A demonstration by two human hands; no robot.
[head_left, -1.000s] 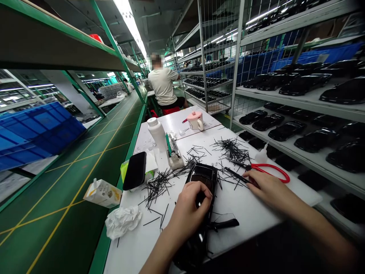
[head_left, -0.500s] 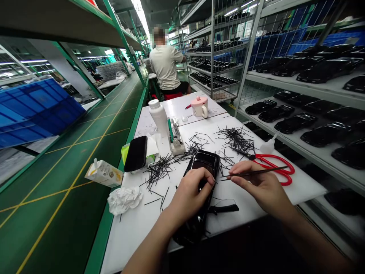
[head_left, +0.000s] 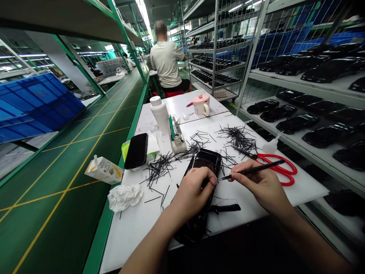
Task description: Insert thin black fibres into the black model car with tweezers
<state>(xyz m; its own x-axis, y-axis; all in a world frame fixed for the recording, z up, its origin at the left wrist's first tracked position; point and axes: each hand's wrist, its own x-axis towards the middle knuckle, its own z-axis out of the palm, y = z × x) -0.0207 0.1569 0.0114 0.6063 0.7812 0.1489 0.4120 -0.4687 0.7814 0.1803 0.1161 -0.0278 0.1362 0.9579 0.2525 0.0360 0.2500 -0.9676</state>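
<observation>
A glossy black model car (head_left: 209,156) lies lengthwise on the white table, partly covered by my left hand (head_left: 192,192). That hand rests over the car with thumb and forefinger pinched together; whatever is between the fingertips is too small to make out. Slim black tweezers (head_left: 272,164) sit in my right hand (head_left: 264,184), gripped between thumb and fingers. Their pointed tip reaches left, right beside the left fingertips. To the right of the car, a black strip-like part (head_left: 226,208) lies near the table's front edge.
Thin black sticks (head_left: 239,137) are strewn around the car. Red-handled scissors (head_left: 293,171) lie beyond my right hand. A phone (head_left: 137,150), drink carton (head_left: 105,171), crumpled tissue (head_left: 125,198), white bottle (head_left: 160,116) and lidded mug (head_left: 201,106) surround the work. Racks of model cars (head_left: 298,123) stand right.
The tweezers have turned and moved slightly left, bringing their tip up to my left fingertips. My left hand stays on the car.
</observation>
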